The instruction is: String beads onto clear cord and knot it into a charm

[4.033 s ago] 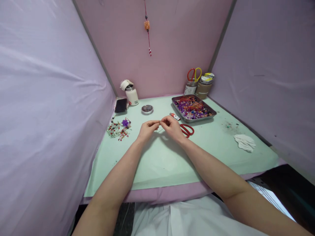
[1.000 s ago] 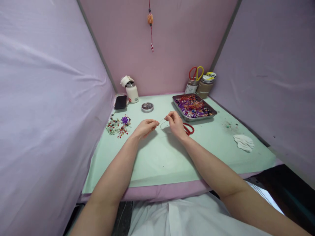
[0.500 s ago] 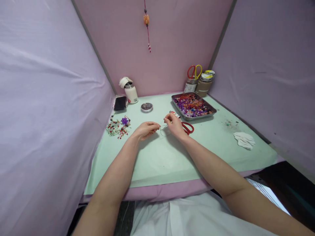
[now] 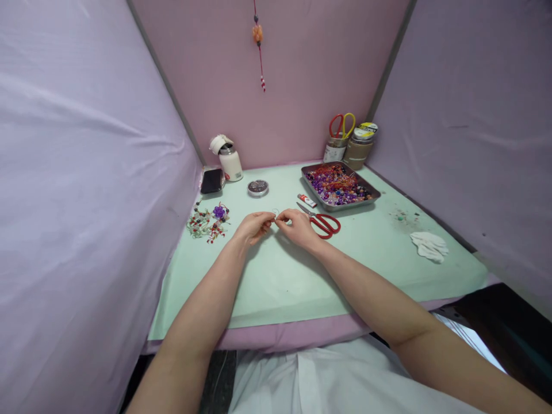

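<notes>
At mid-frame, my left hand [image 4: 255,226] and right hand [image 4: 297,228], fingertips close together, pinch a thin greenish cord [image 4: 276,210]; red-handled metal scissors [image 4: 318,217] lie right of centre.

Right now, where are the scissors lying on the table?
In the head view, the red-handled scissors lie just right of the person's right hand, on the near side of the small tube and the metal bead tray.
</notes>
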Tool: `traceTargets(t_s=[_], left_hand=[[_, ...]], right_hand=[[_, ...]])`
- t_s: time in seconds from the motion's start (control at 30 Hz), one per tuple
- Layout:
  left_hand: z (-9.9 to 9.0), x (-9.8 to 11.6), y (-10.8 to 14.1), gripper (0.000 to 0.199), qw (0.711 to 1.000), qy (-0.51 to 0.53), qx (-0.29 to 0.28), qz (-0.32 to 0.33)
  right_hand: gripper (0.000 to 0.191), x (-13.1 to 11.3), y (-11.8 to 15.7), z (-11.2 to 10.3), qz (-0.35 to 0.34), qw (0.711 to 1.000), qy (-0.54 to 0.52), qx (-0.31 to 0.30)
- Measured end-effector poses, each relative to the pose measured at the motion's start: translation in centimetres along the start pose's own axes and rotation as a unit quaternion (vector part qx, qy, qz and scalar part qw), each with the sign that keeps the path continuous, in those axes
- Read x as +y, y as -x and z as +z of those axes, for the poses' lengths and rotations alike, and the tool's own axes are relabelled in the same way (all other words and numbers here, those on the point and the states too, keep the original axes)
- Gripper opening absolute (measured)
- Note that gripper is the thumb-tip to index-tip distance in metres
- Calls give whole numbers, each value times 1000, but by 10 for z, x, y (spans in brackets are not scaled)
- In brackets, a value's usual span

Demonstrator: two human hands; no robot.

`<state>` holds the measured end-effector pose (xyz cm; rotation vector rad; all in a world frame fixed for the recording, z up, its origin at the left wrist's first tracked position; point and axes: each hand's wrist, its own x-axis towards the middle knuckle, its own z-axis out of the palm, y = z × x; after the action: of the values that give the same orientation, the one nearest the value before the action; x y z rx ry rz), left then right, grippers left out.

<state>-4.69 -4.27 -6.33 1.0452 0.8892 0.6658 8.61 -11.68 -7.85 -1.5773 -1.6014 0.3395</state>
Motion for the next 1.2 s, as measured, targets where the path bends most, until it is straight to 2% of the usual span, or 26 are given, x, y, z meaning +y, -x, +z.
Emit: traceTargets(t_s=[0.2, 0.5, 0.67, 0.87, 1.0, 1.13, 1.2], left_hand=[[-1, -2, -6, 13, 997, 70, 19, -35], [-5, 5, -4, 13, 990, 113, -2, -86], [-4, 5, -3, 12, 991, 104, -6, -84], [-2, 3, -5, 15, 998, 50, 17, -41], [-3, 1, -5, 14, 998, -36, 55, 18], [-7, 0, -1, 7, 976, -168, 97, 99], [-8, 0, 0, 3, 957, -236, 95, 142]], right_hand=[[12, -3, 1, -2, 3, 999, -14, -30], [12, 2, 1, -2, 18, 999, -33, -16], [14, 4, -1, -2, 25, 999, -29, -3], [15, 3, 0, -2, 18, 1000, -15, -4], [15, 3, 0, -2, 6, 1000, 6, -5], [14, 6, 0, -1, -17, 999, 43, -5], [13, 7, 0, -2, -30, 998, 61, -3]])
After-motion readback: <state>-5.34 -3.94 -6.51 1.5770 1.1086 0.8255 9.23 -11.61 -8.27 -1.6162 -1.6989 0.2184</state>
